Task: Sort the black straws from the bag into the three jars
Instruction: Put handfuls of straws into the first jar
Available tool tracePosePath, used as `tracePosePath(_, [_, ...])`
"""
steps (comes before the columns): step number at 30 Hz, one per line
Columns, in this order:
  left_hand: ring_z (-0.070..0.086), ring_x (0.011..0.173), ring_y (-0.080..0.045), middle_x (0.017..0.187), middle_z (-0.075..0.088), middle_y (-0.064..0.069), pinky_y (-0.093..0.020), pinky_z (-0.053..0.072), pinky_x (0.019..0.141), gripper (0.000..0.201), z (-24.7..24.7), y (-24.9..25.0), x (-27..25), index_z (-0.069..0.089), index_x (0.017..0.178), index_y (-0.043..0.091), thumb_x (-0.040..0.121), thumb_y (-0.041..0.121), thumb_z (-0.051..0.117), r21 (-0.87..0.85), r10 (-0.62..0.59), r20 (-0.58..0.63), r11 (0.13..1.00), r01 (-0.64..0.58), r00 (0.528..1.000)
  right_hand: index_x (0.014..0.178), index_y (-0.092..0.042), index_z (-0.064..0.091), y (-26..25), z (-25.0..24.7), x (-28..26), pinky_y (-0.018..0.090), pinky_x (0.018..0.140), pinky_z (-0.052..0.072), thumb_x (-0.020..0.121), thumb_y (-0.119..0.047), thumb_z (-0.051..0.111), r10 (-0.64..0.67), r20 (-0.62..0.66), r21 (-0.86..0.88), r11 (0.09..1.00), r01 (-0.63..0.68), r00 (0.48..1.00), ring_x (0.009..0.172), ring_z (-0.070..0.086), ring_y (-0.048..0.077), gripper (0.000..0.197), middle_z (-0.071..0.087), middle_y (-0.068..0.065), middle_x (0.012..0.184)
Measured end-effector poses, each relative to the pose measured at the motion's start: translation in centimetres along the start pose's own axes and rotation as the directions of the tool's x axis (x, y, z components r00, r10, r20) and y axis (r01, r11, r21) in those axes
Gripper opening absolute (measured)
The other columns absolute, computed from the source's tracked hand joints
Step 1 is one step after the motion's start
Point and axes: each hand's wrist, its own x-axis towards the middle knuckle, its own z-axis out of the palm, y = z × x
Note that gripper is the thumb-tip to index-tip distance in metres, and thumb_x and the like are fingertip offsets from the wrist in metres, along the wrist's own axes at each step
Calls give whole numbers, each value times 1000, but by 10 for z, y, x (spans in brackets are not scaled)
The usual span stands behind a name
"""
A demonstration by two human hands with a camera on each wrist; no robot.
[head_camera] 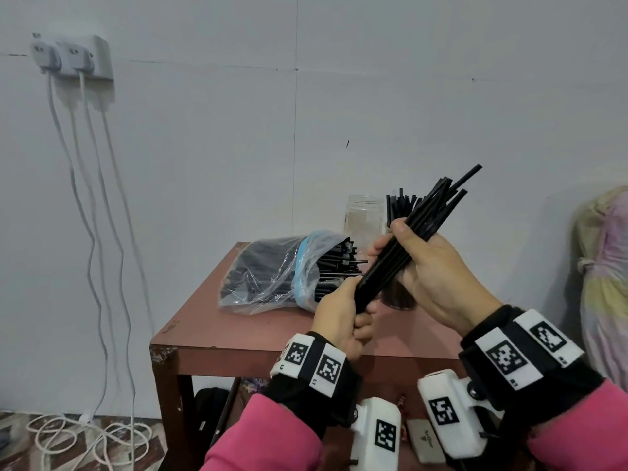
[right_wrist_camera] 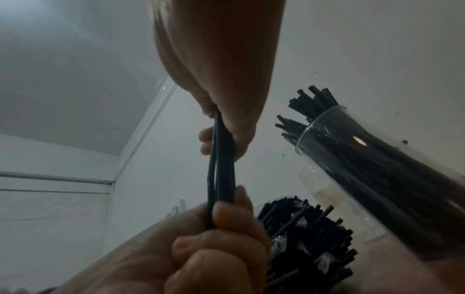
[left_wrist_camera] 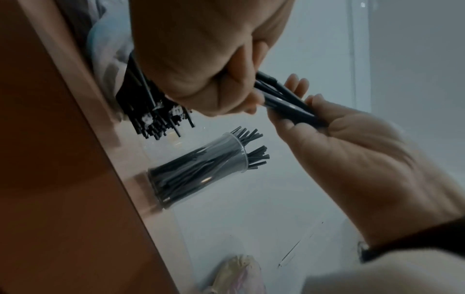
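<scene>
Above the near right part of the counter [head_camera: 210, 321], a bundle of black straws [head_camera: 404, 246] is held slanting up toward the far right, its upper ends fanning apart and one straw poking out beyond the others. The right hand [head_camera: 431, 266] has its grip wrapped around the middle of the bundle, thumb on top and fingers curled underneath, while the left hand [head_camera: 343, 321] has its grip clamped around the lower ends, thumb pressed against them. The right wrist view shows the straws pulled into a tight dark column between the two hands. On the counter just left of the hands lies the bag [head_camera: 272, 273], clear plastic with a blue band near its mouth, on its side with the mouth facing right; it is packed with more black straws whose ends stick out of the opening. Behind the hands stands a filled jar [left_wrist_camera: 198, 171], clear and crammed with upright black straws that rise above its rim. Farther back and a little left stands an empty jar [head_camera: 363, 215] with a ribbed neck. A third jar cannot be made out. The counter is reddish brown and stands against a pale wall [head_camera: 238, 130]. At the far left, white cables [head_camera: 91, 205] hang from wall plugs [head_camera: 71, 56] down to the floor. A pale patterned cloth bundle [head_camera: 605, 273] sits at the right edge. Both wrists wear black bands with square printed markers, over pink sleeves [head_camera: 272, 436].
</scene>
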Motion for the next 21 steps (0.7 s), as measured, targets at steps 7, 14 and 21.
tracePosePath(7, [24, 26, -2, 42, 39, 3, -14, 14, 25, 35, 8, -17, 7, 51, 66, 8, 97, 24, 46, -87, -45, -92, 996, 37, 995, 136, -34, 26, -17, -13, 15, 37, 82, 58, 95, 0, 52, -281, -140, -127, 956, 264, 949, 85, 69, 24, 59, 64, 9, 105])
tracePosePath(14, [27, 26, -2, 46, 43, -1, -13, 17, 24, 33, 8, -11, 11, 54, 69, 3, 96, 20, 48, -152, -97, -83, 985, 83, 992, 122, -39, 40, -12, -15, 21, 30, 71, 58, 95, -7, 58, -351, -51, -366, 878, 309, 935, 82, 73, 20, 46, 60, 17, 114])
tracePosePath(21, [26, 27, -2, 46, 42, -2, -12, 17, 25, 29, 10, 1, 12, 53, 70, 5, 97, 14, 48, -182, -27, -124, 983, 4, 992, 122, -35, 41, -12, -15, 31, 47, 82, 57, 93, -10, 62, -308, -97, -325, 909, 262, 946, 82, 73, 25, 44, 64, 5, 107])
